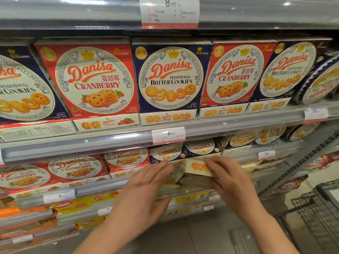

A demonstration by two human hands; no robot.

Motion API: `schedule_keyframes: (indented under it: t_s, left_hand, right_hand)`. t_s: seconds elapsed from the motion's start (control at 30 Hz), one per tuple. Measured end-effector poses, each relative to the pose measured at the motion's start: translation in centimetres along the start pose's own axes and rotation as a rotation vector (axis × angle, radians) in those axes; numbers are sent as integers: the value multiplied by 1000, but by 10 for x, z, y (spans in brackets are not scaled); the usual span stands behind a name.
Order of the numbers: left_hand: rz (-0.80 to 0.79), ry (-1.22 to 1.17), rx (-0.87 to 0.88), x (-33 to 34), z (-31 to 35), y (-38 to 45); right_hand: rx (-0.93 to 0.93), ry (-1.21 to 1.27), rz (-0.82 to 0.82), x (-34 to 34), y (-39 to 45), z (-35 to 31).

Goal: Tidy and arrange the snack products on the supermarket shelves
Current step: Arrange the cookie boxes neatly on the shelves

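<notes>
Red cranberry cookie boxes [91, 77] and blue butter cookie boxes [171, 76] stand in a row on the upper shelf. One shelf down, a cookie box [195, 166] tilts out at the shelf's front edge, its white side panel facing me. My right hand [229, 178] grips that box, fingers over its top. My left hand [146, 189] reaches toward the blue boxes [166, 153] just left of it, fingers straight, fingertips at the shelf edge. More red cranberry boxes [75, 166] lie flat to the left on this lower shelf.
Price tags [168, 135] hang on the clear shelf rails. Round cookie tins [322, 83] fill the right end of both shelves. Yellow wafer packs [71, 205] sit on shelves below. A wire shopping trolley [319, 213] stands at the lower right on the floor.
</notes>
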State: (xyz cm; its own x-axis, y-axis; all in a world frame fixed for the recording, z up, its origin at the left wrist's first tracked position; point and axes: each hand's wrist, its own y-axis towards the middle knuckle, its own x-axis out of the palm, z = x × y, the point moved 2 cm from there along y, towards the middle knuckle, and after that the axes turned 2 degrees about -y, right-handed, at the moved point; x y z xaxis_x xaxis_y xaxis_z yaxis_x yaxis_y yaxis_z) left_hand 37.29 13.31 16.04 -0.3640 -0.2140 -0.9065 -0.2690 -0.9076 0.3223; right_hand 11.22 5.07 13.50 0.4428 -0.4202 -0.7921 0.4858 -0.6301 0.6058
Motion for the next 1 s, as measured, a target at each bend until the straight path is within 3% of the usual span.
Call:
schedule_keyframes:
  t_s: [0.27,0.43,0.5,0.63,0.77,0.8,0.87,0.9,0.97,1.0]
  left_hand:
    - [-110,117,-27,2,-14,-4]
    - [-83,210,-35,-8,-26,-14]
    - [-89,210,-45,-11,-32,-22]
    - [-152,204,-98,-15,-49,-44]
    - [-176,243,-106,-25,-53,-58]
    - [-174,254,-98,-29,-52,-59]
    - [-158,285,-69,-38,-48,-59]
    - [-140,305,-49,-43,-46,-58]
    - [-106,339,-23,-50,-45,-56]
    - [-96,361,-17,-52,-45,-53]
  right_hand:
    - [-211,80,-12,16,11,-80]
    - [-230,201,-49,32,16,-76]
    - [-108,268,-43,35,16,-60]
    - [352,350,-119,67,26,-17]
    - [665,220,-271,101,68,12]
    - [682,144,-326,107,77,12]
    - [556,93,-542,117,94,2]
    - [462,-45,-593,125,98,3]
    - [558,-88,-812,140,111,8]
    - [591,-71,-757,144,113,12]
